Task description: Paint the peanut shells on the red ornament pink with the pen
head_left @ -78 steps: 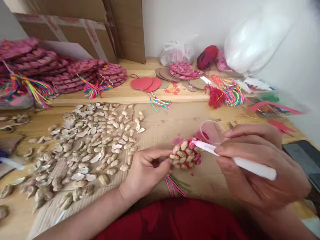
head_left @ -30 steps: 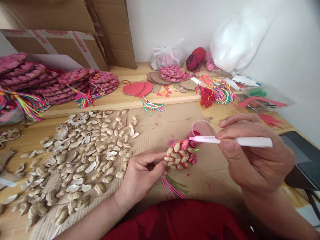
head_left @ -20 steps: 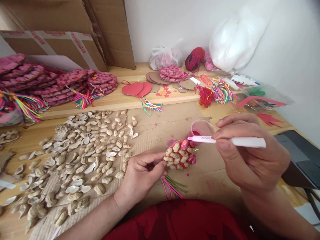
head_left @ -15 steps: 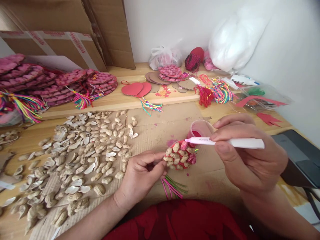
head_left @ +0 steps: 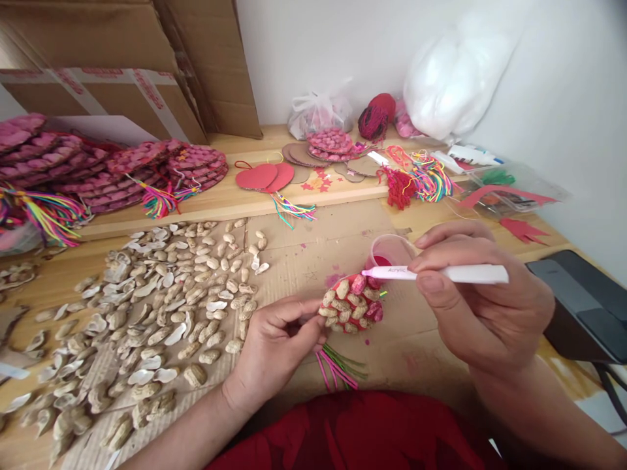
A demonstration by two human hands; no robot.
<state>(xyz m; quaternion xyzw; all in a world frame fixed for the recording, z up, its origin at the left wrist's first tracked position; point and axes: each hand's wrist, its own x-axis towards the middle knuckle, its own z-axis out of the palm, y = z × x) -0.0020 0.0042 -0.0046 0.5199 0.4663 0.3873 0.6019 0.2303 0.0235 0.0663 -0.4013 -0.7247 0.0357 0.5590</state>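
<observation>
My left hand (head_left: 281, 336) pinches the left edge of a small red piece covered with peanut shells (head_left: 345, 309). Most of its shells are plain tan; a few at the top and right are pink. Pink and green strings (head_left: 339, 365) hang below it. Between the thumb and fingers of my right hand (head_left: 482, 303) is a white marker (head_left: 473, 274), its pink tip at the upper shells, close to a pink one. Behind the piece, a clear cup (head_left: 392, 251) with pink liquid is partly covered by the marker and shells.
Loose peanuts and shells (head_left: 161, 307) spread over cardboard at the left. On the raised shelf lie pink shell discs (head_left: 198, 170), red cutouts (head_left: 257, 177) and colourful tassels (head_left: 434, 179). A dark phone (head_left: 582, 303) is at the right; cardboard boxes (head_left: 122, 98) stand at the back left.
The marker and my right hand have shifted very slightly left. My left hand keeps its hold on the shell-covered piece, and the view has moved a little.
</observation>
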